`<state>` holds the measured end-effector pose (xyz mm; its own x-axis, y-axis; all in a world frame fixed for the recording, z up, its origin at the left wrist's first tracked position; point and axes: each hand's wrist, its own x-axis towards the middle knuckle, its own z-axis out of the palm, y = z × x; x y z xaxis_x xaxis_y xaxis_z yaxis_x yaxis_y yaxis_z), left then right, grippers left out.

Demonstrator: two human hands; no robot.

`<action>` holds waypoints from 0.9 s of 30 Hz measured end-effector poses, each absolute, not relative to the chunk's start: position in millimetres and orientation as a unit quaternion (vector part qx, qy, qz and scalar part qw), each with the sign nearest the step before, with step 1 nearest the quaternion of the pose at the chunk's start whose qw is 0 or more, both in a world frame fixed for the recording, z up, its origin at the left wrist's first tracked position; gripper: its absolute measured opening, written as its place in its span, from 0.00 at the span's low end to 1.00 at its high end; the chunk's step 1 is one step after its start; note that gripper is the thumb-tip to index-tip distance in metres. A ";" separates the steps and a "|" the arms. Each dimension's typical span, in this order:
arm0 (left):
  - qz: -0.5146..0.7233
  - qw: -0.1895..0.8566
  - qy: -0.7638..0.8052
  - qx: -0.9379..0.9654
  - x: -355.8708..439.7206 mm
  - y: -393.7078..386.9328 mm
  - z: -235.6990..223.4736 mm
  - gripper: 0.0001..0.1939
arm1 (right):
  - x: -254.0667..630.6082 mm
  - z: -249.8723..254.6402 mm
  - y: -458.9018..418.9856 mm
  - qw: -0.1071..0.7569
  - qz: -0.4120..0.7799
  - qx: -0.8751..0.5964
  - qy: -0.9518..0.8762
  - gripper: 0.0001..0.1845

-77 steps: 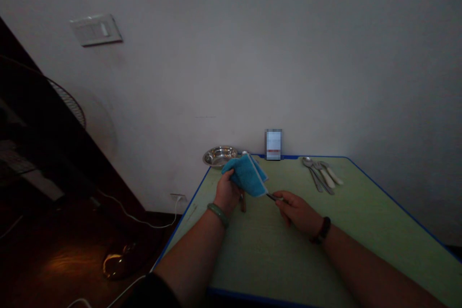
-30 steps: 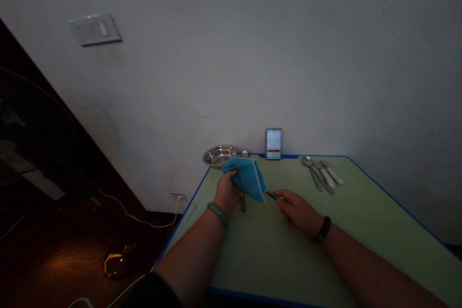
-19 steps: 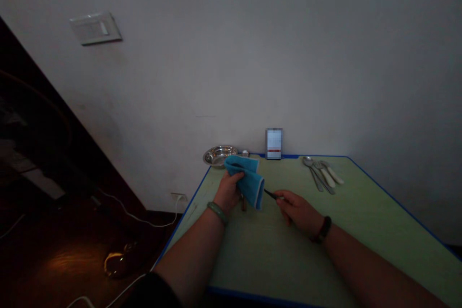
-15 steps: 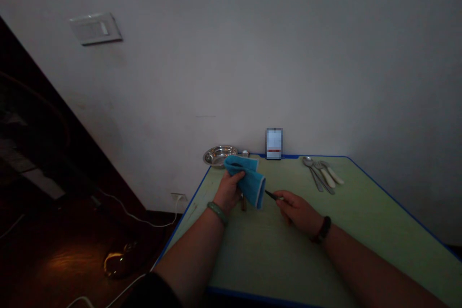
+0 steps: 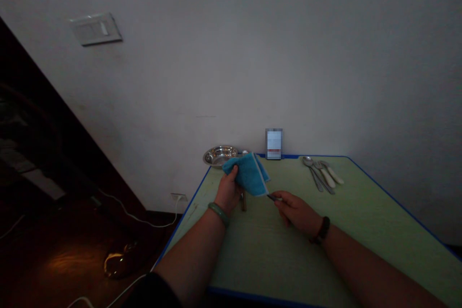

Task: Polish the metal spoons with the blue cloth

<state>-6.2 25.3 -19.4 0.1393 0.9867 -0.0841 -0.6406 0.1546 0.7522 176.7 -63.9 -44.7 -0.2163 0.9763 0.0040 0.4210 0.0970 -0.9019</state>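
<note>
While the left hand (image 5: 228, 192) pinches a folded bright-blue cloth with white edging (image 5: 249, 174), its thumb closed on the fabric, above the pale-green, blue-rimmed table (image 5: 288, 260), the right hand (image 5: 298, 212), nearly closed, grips a slim dark utensil (image 5: 272, 197) whose far end disappears at the cloth's lower corner. Good handling of this apparent wiping probably calls for a snug fold, light even pressure and short strokes that avoid the brown-handled piece (image 5: 244, 202) just beside the left hand.

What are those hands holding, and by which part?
The left hand grips a white-edged, folded blue cloth by its left side; the right hand holds a thin, dark utensil by one end.
</note>
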 end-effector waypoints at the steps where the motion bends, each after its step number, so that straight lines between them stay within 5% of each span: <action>1: 0.580 0.703 0.301 0.280 -6.3 25.2 -18.8 0.14 | 176.6 -44.2 -63.9 0.337 0.416 -0.532 -0.656 0.18; 27: 0.557 0.696 0.316 0.325 -9.1 20.5 -17.7 0.12 | 179.0 -46.1 -62.8 0.347 0.421 -0.542 -0.639 0.20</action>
<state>-9.1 20.5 -17.7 0.1801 0.9806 -0.0774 -0.5702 0.1682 0.8041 179.0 -62.8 -46.1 -0.1720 0.9850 -0.0135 0.4005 0.0574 -0.9145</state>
